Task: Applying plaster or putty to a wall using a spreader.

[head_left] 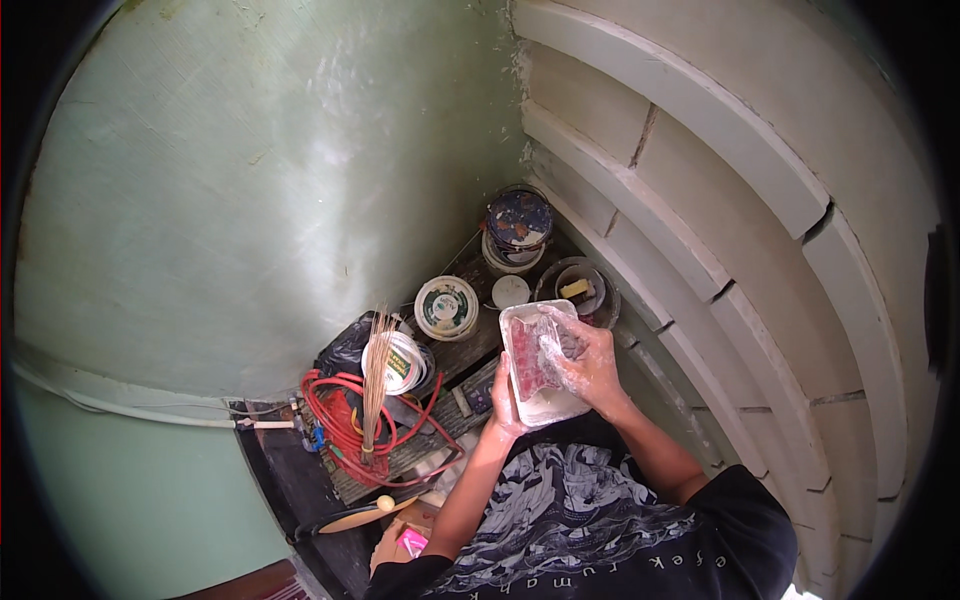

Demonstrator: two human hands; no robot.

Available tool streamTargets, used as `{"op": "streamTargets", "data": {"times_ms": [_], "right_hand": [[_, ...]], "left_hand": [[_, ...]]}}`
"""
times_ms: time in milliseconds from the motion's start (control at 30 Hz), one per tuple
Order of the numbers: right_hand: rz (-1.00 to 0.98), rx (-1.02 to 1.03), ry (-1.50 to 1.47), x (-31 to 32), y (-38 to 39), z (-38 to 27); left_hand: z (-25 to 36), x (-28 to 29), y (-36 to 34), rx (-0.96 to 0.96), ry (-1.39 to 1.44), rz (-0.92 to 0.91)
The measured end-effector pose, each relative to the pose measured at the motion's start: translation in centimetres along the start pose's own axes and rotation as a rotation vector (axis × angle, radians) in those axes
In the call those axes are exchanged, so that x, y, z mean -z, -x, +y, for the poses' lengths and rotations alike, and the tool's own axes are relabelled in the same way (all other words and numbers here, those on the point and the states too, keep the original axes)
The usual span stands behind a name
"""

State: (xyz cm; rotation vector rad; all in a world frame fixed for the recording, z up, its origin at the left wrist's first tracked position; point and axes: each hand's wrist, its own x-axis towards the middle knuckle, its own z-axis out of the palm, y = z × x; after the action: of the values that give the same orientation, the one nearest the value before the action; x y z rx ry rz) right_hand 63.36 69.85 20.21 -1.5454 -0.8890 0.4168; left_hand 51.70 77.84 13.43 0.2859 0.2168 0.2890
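A white rectangular tray with a reddish inner face and white paste inside is held in front of my chest. My left hand grips its left side, with the fingers partly hidden under it. Over the tray's right part is my right hand, smeared with white paste. Its fingers are bent together against the tray's inside. Whether they pinch a small tool or only paste I cannot make out.
Beyond the tray stand a lidded paint bucket, a dark stained bucket and a tub with a yellow sponge. At left lie a red hose and a stick broom. Ridged wall trim rises at right.
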Motion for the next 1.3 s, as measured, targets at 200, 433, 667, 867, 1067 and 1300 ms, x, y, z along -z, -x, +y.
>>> {"op": "streamTargets", "data": {"times_ms": [200,433,667,867,1067,1300], "right_hand": [[-0.062,-0.013,0.029,0.6,-0.7,1.0],[0.02,-0.258,-0.427,1.0,-1.3,1.8],[0.164,-0.183,-0.559,4.1,-4.1,2.4],[0.05,-0.17,-0.415,3.9,-5.3,0.2],[-0.163,-0.162,-0.094,2.7,-4.9,-1.0],[-0.423,0.252,0.123,5.3,-6.8,-1.4]], "left_hand": [[-0.1,0.2,-0.6,-0.013,0.055,0.004],[0.9,-0.2,-0.2,-0.091,0.033,0.113],[1.5,1.8,-0.3,-0.235,0.089,0.147],[2.3,0.2,-1.8,-0.236,0.132,0.146],[2.8,-1.6,-2.5,-0.159,0.17,-0.006],[2.3,0.0,-2.2,-0.184,0.182,0.025]]}}
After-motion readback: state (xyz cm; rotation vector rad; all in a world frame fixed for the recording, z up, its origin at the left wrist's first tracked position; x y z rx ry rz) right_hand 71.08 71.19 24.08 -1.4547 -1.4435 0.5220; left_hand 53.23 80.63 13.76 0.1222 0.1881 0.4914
